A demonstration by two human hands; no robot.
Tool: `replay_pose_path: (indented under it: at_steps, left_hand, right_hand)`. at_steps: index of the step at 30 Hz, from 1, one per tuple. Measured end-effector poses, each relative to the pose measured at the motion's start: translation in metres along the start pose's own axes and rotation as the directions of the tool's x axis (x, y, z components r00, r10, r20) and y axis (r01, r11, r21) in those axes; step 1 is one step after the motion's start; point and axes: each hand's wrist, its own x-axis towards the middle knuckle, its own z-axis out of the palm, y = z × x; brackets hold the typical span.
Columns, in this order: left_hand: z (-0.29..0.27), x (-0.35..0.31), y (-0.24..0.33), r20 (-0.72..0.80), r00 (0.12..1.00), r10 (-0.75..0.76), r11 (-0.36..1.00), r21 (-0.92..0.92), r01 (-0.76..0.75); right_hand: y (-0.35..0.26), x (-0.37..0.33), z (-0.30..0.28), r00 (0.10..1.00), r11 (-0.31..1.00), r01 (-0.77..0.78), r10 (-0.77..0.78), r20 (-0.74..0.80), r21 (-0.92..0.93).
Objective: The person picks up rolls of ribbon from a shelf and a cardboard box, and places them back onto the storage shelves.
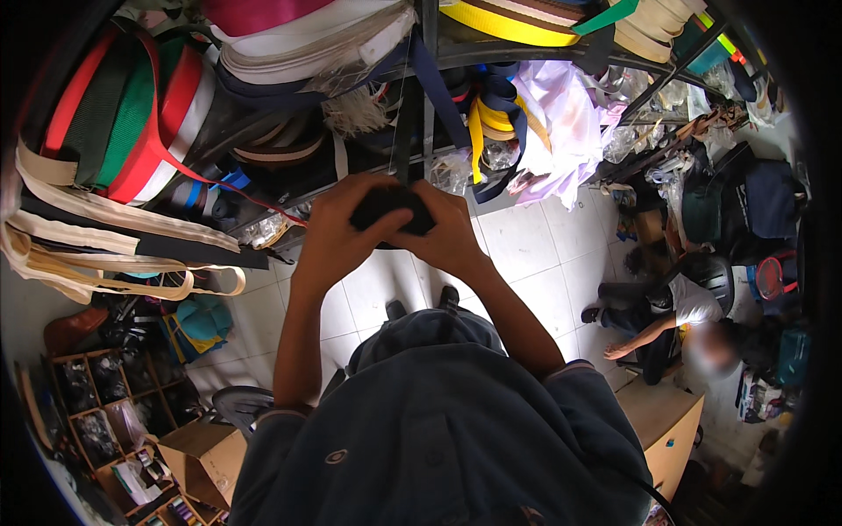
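Note:
Both my hands are raised in front of my chest, closed around a black roll that looks like wound strap. My left hand wraps its left side, with the thumb lying across the front. From the other side my right hand grips it, its thumb meeting the left one near the lower edge. Fingers cover much of the roll, so its full shape is hidden. Just beyond the hands, a dark strap hangs down from the rack; whether it joins the roll I cannot tell.
Rolls of coloured webbing and yellow strap fill the rack ahead. Cream straps hang at left. Cardboard boxes and a compartment shelf stand behind left. At right another person sits near a carton.

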Motion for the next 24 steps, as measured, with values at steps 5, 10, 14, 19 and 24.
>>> replay_pose_path:
  at_steps: [5,10,14,19,24]
  left_hand:
    - [0.041,0.001,-0.004,-0.396,0.885,-0.244,0.964,-0.196,0.178]
    - [0.097,0.006,0.006,-0.455,0.646,-0.613,0.503,-0.855,-0.125]
    - [0.072,0.014,-0.011,-0.407,0.903,-0.141,0.799,-0.585,-0.138]
    - [0.053,0.046,0.023,-0.057,0.998,0.012,0.998,-0.066,-0.016]
    - [0.089,0.044,0.025,-0.453,0.869,-0.2,0.974,-0.186,0.128]
  right_hand:
    - [0.007,-0.011,-0.003,0.962,0.923,-0.169,0.231,-0.148,0.345]
    - [0.005,-0.016,0.003,0.87,0.861,-0.137,0.341,-0.356,0.49]
    - [0.019,-0.005,-0.04,0.966,0.999,0.027,-0.017,-0.259,0.035]
    - [0.027,0.01,-0.063,0.986,0.99,0.123,-0.115,-0.125,0.063]
    - [0.02,0.0,-0.046,0.903,0.937,-0.006,0.154,-0.4,0.348]
